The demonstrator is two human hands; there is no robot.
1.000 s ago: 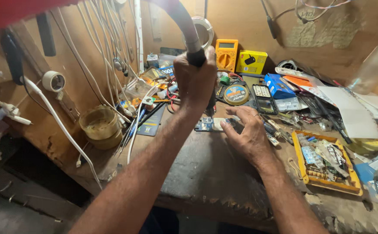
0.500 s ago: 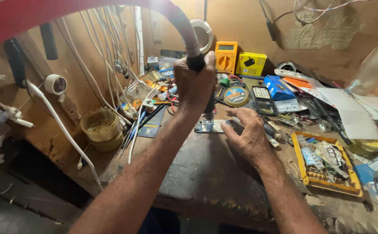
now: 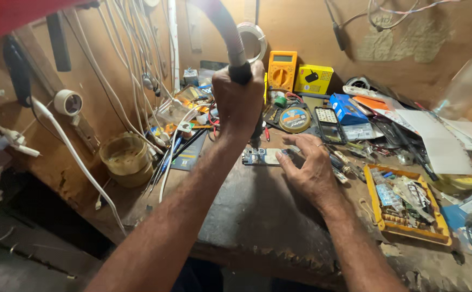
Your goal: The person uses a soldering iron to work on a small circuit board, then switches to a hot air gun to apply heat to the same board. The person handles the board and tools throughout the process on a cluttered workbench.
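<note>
1. A worn workbench (image 3: 257, 216) fills the foreground, with both forearms reaching across it.
2. The right hand (image 3: 309, 167) lies flat and open, fingertips pressing the right end of a small circuit board (image 3: 262, 157); the board's long axis runs left to right.
3. The left hand (image 3: 240, 100), fisted around a hot-air tool (image 3: 235, 46), hangs just above and behind the board, nozzle pointing down.
4. A yellow meter (image 3: 282, 70) stands against the far wall.
</note>
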